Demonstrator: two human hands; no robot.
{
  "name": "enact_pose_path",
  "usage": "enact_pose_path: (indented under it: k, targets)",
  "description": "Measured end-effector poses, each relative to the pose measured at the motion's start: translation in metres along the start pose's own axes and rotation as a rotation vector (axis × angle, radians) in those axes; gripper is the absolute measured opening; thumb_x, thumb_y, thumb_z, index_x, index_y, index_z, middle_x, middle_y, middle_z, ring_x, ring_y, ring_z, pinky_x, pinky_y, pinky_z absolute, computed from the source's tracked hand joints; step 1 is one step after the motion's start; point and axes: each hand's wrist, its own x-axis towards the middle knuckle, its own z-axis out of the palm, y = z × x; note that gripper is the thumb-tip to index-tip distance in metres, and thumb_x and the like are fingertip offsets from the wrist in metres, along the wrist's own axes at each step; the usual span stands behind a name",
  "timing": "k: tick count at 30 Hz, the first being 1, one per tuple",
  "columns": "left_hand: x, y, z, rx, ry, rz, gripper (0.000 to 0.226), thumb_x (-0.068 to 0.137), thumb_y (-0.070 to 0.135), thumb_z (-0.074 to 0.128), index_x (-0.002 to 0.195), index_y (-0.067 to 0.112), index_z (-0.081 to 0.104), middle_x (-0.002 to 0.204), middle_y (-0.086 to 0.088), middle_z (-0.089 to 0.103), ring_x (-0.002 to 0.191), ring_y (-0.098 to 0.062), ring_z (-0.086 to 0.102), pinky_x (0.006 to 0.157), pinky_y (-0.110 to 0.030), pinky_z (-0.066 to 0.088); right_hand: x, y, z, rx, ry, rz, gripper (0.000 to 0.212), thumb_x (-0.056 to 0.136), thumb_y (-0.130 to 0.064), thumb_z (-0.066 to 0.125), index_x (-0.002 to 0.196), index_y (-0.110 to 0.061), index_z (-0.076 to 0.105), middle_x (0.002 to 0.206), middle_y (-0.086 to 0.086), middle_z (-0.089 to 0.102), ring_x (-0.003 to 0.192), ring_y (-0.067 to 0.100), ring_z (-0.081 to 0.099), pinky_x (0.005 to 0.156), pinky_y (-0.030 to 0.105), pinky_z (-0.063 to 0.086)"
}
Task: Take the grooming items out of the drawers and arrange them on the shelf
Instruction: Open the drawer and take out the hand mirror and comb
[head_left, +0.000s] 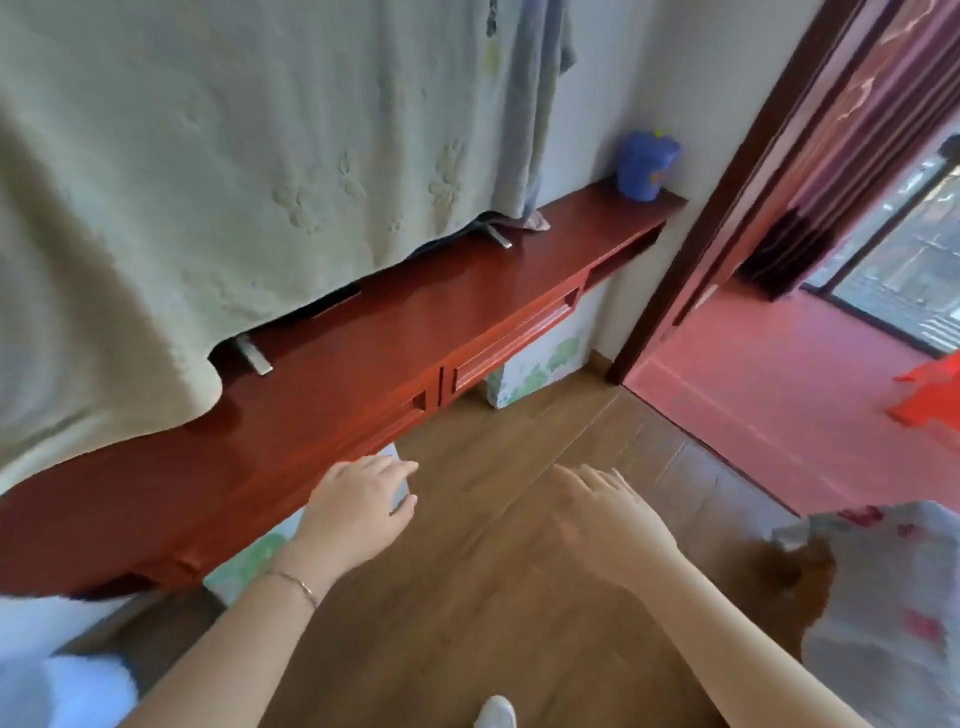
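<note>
A long shelf runs along the wall. On the shelf's far right end stands a cup. A hanging cloth drapes over the shelf's left and middle, with two metal feet on the shelf below its hem. Two drawers sit in the shelf's front. Under the shelf rests a box. Right of the shelf opens a doorway.

Glossy red wood shelf, embossed cloth
</note>
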Motion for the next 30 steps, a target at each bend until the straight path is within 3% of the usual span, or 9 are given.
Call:
enact_pose_path:
  k: [2,10,18,21,23,26,30]
  targets:
    - [0.0,-0.007,-0.002,-0.002,0.041,-0.13,0.053,0.09,0.047,0.026,0.133,0.027,0.048,0.136,0.012,0.051,0.126,-0.007,0.044,0.102,-0.029,0.034,0.039,0.0,-0.006,-0.029,-0.014,-0.125,0.055,0.094,-0.031,0.038,0.147,-0.023,0.023,0.151,-0.008,0.031,0.142,0.012,0.02,0.119,0.033,0.011]
    - [-0.042,-0.052,-0.006,0.005,0.122,-0.553,0.041,0.093,0.037,0.045,0.132,0.024,0.05,0.134,0.008,0.053,0.125,-0.011,0.046,0.099,-0.031,0.036,0.153,-0.076,0.017,-0.145,-0.142,-0.556,0.056,0.092,-0.027,0.037,0.146,-0.02,0.025,0.146,-0.001,0.037,0.138,0.016,0.029,0.118,0.032,0.009]
    - [-0.058,-0.081,0.011,-0.129,0.126,-0.751,0.039,0.093,0.033,0.046,0.129,0.021,0.054,0.128,0.005,0.057,0.118,-0.016,0.051,0.094,-0.033,0.041,0.198,-0.132,0.038,-0.261,-0.261,-0.684,0.055,0.097,-0.032,0.036,0.148,-0.017,0.021,0.151,0.0,0.032,0.141,0.018,0.024,0.117,0.034,0.014]
    - [-0.056,-0.094,0.023,-0.353,0.098,-0.848,0.037,0.093,0.034,0.044,0.128,0.024,0.052,0.127,0.01,0.055,0.118,-0.012,0.05,0.097,-0.03,0.041,0.22,-0.144,0.052,-0.176,-0.385,-0.575,0.054,0.096,-0.035,0.032,0.147,-0.02,0.023,0.148,-0.002,0.035,0.135,0.02,0.032,0.107,0.036,0.033]
    - [-0.053,-0.098,0.031,-0.619,0.092,-0.924,0.026,0.092,0.035,0.041,0.114,0.032,0.055,0.11,0.013,0.055,0.104,-0.008,0.051,0.089,-0.025,0.039,0.232,-0.149,0.066,-0.054,-0.519,-0.464,0.056,0.093,-0.038,0.028,0.146,-0.02,0.028,0.147,-0.001,0.036,0.132,0.021,0.037,0.1,0.035,0.04]
    - [-0.043,-0.104,0.048,-1.004,0.113,-1.07,0.021,0.094,0.033,0.042,0.108,0.027,0.057,0.102,0.016,0.054,0.096,-0.005,0.051,0.083,-0.023,0.037,0.246,-0.153,0.085,0.314,-0.622,-0.166,0.046,0.092,-0.034,0.046,0.136,-0.019,0.044,0.131,-0.001,0.052,0.111,0.019,0.052,0.081,0.027,0.042]
    - [-0.024,-0.117,0.075,-1.534,0.297,-1.501,0.024,0.094,0.023,0.045,0.11,0.014,0.061,0.104,0.0,0.066,0.093,-0.014,0.06,0.081,-0.027,0.042,0.266,-0.153,0.111,0.882,-0.712,0.355,0.032,0.09,-0.024,0.051,0.117,-0.008,0.058,0.117,0.01,0.063,0.099,0.022,0.058,0.088,0.038,0.046]
